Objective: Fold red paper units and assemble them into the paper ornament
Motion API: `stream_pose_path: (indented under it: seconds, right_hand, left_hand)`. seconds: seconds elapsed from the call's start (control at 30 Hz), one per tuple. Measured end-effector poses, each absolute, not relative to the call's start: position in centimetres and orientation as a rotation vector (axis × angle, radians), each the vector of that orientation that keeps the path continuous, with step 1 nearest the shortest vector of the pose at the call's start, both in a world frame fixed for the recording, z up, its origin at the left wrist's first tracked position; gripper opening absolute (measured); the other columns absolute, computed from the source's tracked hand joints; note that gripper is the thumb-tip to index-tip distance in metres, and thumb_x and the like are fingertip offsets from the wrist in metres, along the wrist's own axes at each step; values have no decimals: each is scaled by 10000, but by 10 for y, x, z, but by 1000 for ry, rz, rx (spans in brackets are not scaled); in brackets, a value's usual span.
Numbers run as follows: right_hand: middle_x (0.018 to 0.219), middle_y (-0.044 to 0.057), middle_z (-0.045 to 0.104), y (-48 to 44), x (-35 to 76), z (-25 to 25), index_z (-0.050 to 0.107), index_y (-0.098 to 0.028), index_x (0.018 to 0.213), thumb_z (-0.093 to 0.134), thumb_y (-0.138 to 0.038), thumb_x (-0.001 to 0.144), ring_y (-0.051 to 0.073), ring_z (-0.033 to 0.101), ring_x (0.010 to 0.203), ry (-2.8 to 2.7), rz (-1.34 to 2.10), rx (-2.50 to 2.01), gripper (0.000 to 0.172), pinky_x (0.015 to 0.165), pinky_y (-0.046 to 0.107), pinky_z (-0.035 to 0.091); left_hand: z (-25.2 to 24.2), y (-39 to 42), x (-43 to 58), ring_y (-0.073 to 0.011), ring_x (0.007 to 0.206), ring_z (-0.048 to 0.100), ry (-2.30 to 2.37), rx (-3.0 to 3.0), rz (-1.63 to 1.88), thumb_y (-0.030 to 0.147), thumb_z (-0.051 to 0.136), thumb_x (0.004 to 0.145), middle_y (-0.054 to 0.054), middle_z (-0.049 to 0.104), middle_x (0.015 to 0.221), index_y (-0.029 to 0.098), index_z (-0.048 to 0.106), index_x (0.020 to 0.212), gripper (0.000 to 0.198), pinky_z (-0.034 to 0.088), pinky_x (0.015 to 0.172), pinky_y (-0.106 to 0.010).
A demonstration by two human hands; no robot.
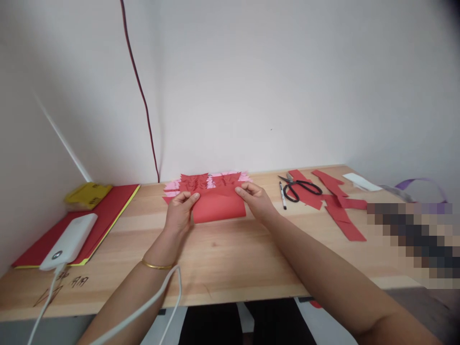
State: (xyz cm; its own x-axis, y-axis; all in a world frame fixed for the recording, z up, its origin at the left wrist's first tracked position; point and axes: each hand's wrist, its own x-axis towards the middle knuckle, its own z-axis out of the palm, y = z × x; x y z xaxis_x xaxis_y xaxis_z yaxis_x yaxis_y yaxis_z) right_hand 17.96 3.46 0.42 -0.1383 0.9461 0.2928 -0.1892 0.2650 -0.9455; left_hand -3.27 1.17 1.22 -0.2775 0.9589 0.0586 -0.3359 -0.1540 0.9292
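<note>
I have both thumbs pressed on the near face of a red paper (220,207), the fingers of the left hand (180,207) and right hand (256,199) curled behind it, so each pinch is closed on an upper corner. The sheet hangs between them, bowed toward me; I can't tell whether it is doubled over. To handle it well, I'd keep the two pinches level, pull evenly and lightly so the bow stays smooth, and avoid creasing it under the thumbs.

Just beyond the fingers, cut red pieces (194,181) and pink paper (173,185) lie close enough that a forward push could disturb them. Right of the right fingers are a pen (282,195), then scissors (293,182) with spread blades, and farther out red offcuts (347,225). Well left of the left fingers, a power bank (72,239) rests on red sheets (108,211) near a yellow packet (88,195). Behind those fingers, a white cable (158,293) crosses the left forearm and could snag.
</note>
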Motion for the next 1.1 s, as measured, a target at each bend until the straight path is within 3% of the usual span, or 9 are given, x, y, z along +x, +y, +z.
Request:
stream_pose_path:
  seconds: [0.43,0.6,0.8,1.1]
  right_hand:
    - [595,-47,481,40,189,0,504,-180,665,625,-459,705,88,419,552,-1480,1241,-969,307,549,222,332]
    - [515,-46,441,41,197,-4,481,-184,579,577,-360,723,92,377,508,-1883,970,-1337,247,490,216,258]
    - [649,11,558,33,192,2,509,-186,642,543,-265,776,125,448,601,-2235,513,-1635,159,532,241,261]
    - [845,73,649,31,187,2,559,-190,781,513,-309,823,186,565,750,-2327,393,-1781,134,544,259,289]
  left_hand:
    - [8,11,-36,-76,494,468,1207,984,1561,321,810,512,46,533,537,154,537,598,331,346,498,-201]
    - [1,10,-38,-65,448,368,1397,1264,1390,309,783,527,50,452,472,160,519,515,303,251,449,-197]
    - [-8,8,-39,-99,463,390,1612,1606,1142,301,694,609,31,484,477,178,503,493,255,235,475,-225]
    - [-10,13,-42,-150,543,451,1879,1859,821,281,686,611,-4,559,544,205,564,507,177,253,560,-260]
